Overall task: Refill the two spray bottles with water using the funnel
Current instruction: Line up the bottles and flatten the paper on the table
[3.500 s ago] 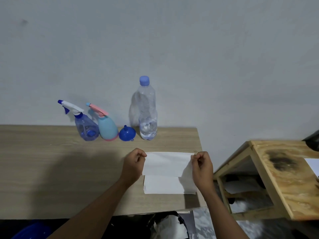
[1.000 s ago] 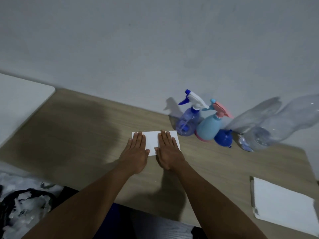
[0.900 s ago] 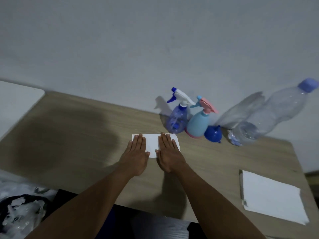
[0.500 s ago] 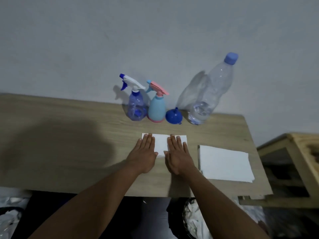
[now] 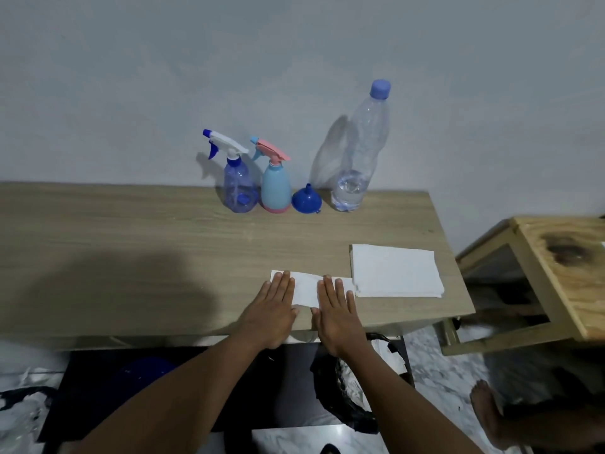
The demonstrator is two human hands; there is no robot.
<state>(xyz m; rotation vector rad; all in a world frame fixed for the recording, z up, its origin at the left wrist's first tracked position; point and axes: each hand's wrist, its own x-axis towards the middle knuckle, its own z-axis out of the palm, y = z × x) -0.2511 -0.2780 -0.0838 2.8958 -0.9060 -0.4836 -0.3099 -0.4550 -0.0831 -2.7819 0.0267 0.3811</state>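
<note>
Left hand (image 5: 271, 311), right hand (image 5: 337, 311) — hands flat, palms down, fingers extended, side by side.

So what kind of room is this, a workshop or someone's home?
Probably a home room, not a workshop: a plain wooden table against a bare painted wall, a marble-look tiled floor, and a rough wooden stool beside it.

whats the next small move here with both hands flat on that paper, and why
Probably lift the right hand off the small white paper sheet and reach for the clear blue spray bottle. Both spray heads are still screwed on, and the blue plastic funnel lies unused beside them.
</note>
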